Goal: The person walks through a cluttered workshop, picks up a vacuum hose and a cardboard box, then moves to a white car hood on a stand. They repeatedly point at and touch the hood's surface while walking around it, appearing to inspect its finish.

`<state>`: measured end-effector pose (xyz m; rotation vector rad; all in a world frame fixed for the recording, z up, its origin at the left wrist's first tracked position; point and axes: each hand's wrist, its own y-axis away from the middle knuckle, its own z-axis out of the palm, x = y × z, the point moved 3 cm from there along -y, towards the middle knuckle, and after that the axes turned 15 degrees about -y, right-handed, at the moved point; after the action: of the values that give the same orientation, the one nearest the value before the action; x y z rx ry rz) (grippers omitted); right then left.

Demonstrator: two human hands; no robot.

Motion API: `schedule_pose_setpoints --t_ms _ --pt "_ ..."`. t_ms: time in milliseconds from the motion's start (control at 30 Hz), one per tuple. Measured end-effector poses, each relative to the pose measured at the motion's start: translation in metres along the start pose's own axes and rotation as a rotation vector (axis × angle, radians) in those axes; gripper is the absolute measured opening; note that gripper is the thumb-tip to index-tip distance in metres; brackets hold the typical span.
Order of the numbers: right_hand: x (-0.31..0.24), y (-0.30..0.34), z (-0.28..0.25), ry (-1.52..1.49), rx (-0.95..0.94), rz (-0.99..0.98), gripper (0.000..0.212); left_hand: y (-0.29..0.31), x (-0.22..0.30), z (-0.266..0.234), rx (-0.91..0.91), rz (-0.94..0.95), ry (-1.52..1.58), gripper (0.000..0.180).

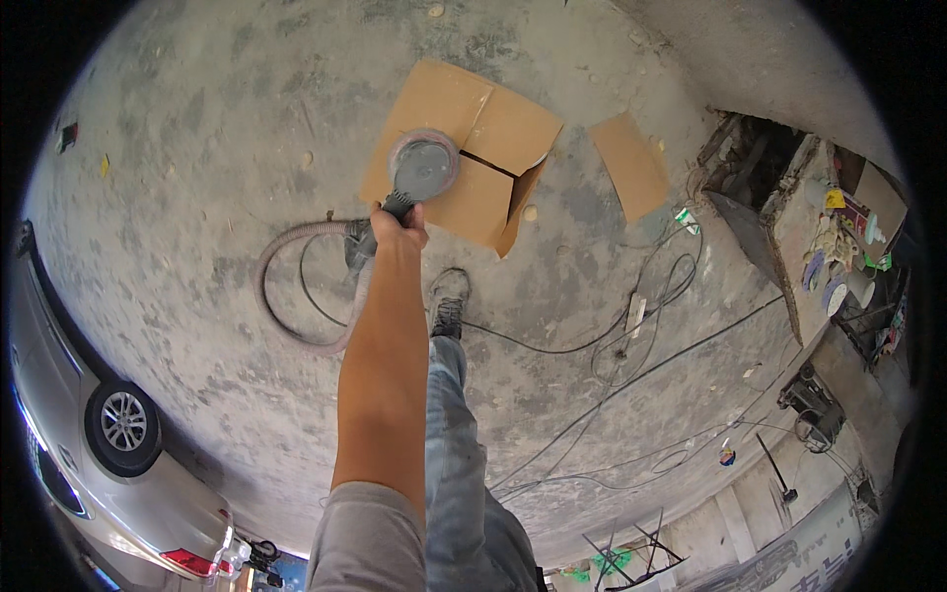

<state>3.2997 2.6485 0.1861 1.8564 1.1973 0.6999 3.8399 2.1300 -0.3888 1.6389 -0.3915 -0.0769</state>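
Over the concrete floor [197, 148], at the end of an outstretched arm, one hand [400, 229] grips the neck of a disc sander [422, 166], its round grey head hanging above a flattened cardboard box [503, 128]. Which hand it is cannot be told for sure from this angle (the arm rises up the middle of the view and no second hand shows). Its fingers are wrapped tightly round the handle, just behind the head.

A ribbed dust hose [286, 286] trails from the tool's rear and loops on the floor to the left, so the sander probably handles as a rigid, moderately heavy tool, nose-heavy at the disc, with the hose dragging at its tail. The handle behind the head looks the sound place to hold; the pad's face and rim are better left alone.

The pad's underside is hidden, as is whether it touches the cardboard. A shoe [449, 306] shows below the hand; thin cables [612, 365] sprawl to the right. A grey car [118, 464] is cut off at the left edge, and the cluttered shelf [838, 257] at the right is too small to read.
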Motion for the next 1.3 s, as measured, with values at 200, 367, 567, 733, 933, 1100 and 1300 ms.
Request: schedule_pose_setpoints --t_ms 200,367,567,733,933,1100,1300 --pt "0.033 -0.009 0.003 0.098 -0.082 0.063 0.026 0.045 -0.031 -0.028 -0.236 -0.048 -0.155 0.078" --pt "0.071 -0.063 -0.049 0.124 -0.159 0.040 0.032 0.119 -0.099 -0.127 -0.270 0.212 -0.998 0.074" --pt "0.065 -0.244 -0.052 0.321 -0.348 -0.091 0.020 0.261 -0.135 -0.320 0.241 0.468 -1.598 0.064" --pt "-0.105 -0.357 0.008 0.113 -0.847 0.278 0.016 0.361 -0.155 -0.404 0.288 0.536 -1.477 0.064" --pt "-0.233 -0.124 0.153 0.667 -0.816 -0.622 0.046 0.503 -0.189 -0.405 -0.001 0.950 -1.281 0.057" --pt "-0.075 0.114 0.259 0.606 -1.571 -0.430 0.078 0.647 -0.223 -0.402 0.055 1.777 -0.982 0.057" --pt "0.134 0.256 0.231 0.948 -1.887 0.037 0.080 0.665 -0.197 -0.563 0.277 2.224 -0.921 0.067"
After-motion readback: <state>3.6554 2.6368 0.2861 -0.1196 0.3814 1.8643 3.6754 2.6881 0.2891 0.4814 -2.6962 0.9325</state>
